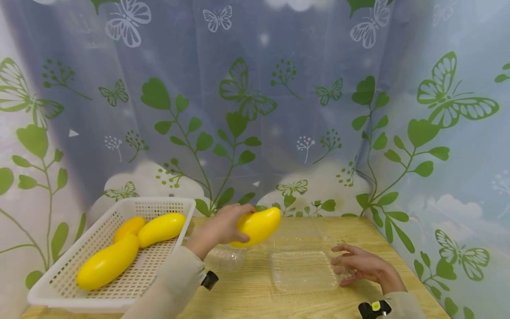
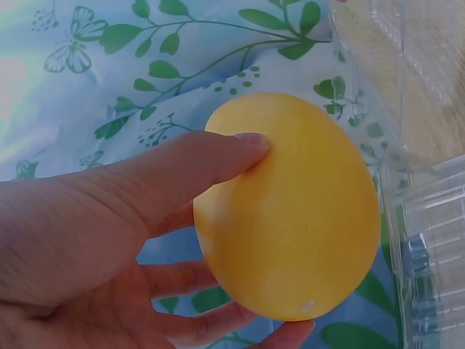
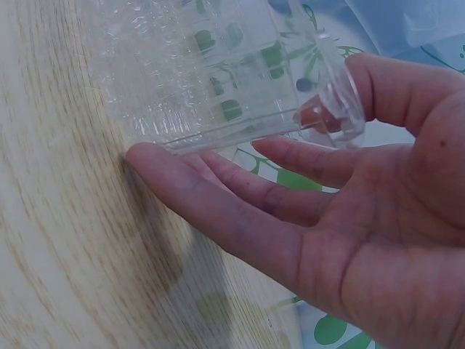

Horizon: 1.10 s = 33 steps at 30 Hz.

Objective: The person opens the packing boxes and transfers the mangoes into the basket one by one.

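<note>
My left hand grips a yellow mango in the air above the table. In the left wrist view, the thumb lies on the near side of the mango and the fingers reach behind and under it. A clear plastic clamshell box stands below and to the right, its lid raised at the back. My right hand is at the box's right side. In the right wrist view, its curled fingers hold the clear rim, with one fingertip seen through the plastic.
A white perforated basket stands at the left with more mangoes in it. Another clear plastic piece lies partly behind the left forearm. The wooden table meets a patterned curtain at the back and right.
</note>
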Motion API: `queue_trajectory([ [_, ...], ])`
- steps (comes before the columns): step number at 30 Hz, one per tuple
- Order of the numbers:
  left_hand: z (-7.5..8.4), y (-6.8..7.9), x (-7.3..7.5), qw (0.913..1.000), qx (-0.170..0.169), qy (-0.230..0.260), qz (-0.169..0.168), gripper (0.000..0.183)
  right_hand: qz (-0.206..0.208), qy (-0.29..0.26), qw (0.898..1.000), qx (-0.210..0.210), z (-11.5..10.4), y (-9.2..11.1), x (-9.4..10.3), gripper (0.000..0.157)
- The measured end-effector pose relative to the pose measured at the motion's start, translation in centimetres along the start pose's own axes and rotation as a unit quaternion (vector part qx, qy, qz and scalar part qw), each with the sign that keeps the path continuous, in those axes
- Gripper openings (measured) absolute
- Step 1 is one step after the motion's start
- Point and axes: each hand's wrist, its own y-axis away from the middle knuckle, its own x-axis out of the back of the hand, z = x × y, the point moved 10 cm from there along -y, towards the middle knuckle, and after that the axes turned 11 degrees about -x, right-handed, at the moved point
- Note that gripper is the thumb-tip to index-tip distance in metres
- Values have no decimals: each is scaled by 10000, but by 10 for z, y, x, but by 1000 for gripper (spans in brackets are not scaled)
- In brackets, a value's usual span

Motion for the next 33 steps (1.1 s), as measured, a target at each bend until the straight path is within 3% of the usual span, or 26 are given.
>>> queue_trajectory([
  [33, -26, 27, 30, 9995, 143, -272, -62, 66, 59, -25, 10000, 1, 0, 1, 1, 63],
])
